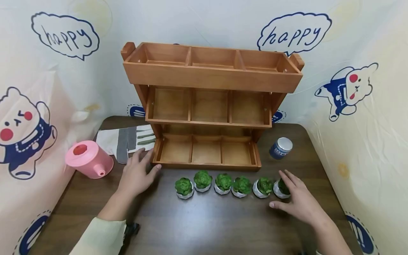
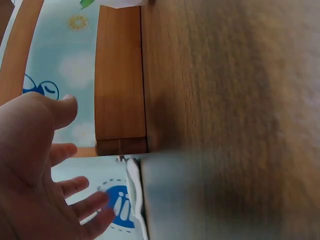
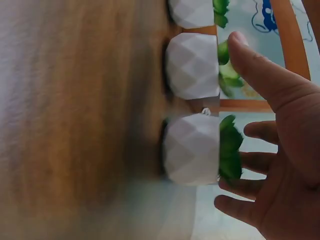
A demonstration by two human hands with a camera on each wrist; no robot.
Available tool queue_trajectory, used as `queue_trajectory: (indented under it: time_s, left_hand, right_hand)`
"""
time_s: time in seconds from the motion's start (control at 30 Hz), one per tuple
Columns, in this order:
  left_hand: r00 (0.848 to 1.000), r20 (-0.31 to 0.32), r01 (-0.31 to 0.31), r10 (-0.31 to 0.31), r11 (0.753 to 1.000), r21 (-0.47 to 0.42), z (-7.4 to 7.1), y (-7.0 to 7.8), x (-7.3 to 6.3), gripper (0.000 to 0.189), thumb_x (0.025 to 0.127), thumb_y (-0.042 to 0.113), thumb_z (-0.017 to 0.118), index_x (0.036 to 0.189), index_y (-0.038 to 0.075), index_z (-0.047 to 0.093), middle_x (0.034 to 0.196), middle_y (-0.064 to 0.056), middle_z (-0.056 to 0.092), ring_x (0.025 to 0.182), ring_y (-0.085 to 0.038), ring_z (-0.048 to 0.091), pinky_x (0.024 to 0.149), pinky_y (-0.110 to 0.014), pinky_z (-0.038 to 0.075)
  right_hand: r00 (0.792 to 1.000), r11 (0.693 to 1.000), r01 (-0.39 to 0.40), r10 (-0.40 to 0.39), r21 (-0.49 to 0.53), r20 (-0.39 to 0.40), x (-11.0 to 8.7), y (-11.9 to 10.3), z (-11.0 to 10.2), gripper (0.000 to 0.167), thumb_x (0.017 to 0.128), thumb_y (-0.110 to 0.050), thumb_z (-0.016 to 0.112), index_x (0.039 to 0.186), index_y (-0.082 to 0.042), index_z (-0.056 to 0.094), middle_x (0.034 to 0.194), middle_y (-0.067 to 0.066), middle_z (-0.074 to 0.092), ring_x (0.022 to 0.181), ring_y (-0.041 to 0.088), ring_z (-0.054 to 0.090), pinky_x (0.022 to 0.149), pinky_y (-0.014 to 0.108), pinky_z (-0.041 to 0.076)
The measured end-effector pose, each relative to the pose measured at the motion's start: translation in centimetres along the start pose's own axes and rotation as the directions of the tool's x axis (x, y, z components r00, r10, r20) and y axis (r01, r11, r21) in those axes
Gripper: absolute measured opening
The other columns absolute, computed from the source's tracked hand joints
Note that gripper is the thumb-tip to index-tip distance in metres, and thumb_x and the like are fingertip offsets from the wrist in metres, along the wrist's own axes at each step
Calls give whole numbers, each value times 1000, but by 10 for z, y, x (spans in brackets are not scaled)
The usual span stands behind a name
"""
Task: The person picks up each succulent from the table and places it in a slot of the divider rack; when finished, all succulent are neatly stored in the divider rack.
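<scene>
Several small green succulents in white faceted pots stand in a row before a wooden three-tier shelf [image 1: 204, 165]. Over the rightmost potted succulent [image 1: 280, 189] my right hand [image 1: 299, 200] spreads its fingers and thumb, gripping nothing; it partly covers the plant in the head view. The right wrist view shows that plant's white pot [image 3: 192, 150] beside my fingertips. On the other side my left hand [image 1: 137, 175] holds nothing, its fingers apart by the shelf's lower left corner. A white and grey glove [image 1: 122, 140] lies just beyond it.
A pink watering can [image 1: 90, 159] stands at the left of the dark wooden table [image 1: 204, 226]. To the right of the shelf is a small blue and white jar [image 1: 281, 148]. Each shelf tier has three compartments. A printed cloth [image 1: 204, 21] hangs behind and at both sides.
</scene>
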State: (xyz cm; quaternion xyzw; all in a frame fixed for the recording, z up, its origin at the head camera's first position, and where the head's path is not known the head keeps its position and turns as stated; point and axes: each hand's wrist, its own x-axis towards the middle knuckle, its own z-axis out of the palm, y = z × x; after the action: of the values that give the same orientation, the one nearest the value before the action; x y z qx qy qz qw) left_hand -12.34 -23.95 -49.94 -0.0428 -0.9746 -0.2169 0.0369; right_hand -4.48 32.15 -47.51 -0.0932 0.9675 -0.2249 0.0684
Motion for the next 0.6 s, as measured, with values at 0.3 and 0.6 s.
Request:
queue_trajectory:
  time_s: [0.3,0.6]
  left_hand:
    - [998,23,60,-58,990,-128,12,-13,13,51,103,38,65,149,17,58,136,-20,58,110,-38,61,90,-60,50]
    - [997,37,66,-60,981,-184,12,-21,33,47,98,35,73,143,21,65,114,-14,64,92,-30,56,76,-46,47]
  right_hand:
    - [994,1000,-1,3,24,-111,-4,11,17,96,82,-33,90,156,2,38,148,32,44,128,55,50,98,69,43]
    - [973,998,-51,60,45,-221,6,10,5,80,81,-21,90,147,1,51,133,33,56,119,55,55,95,70,44]
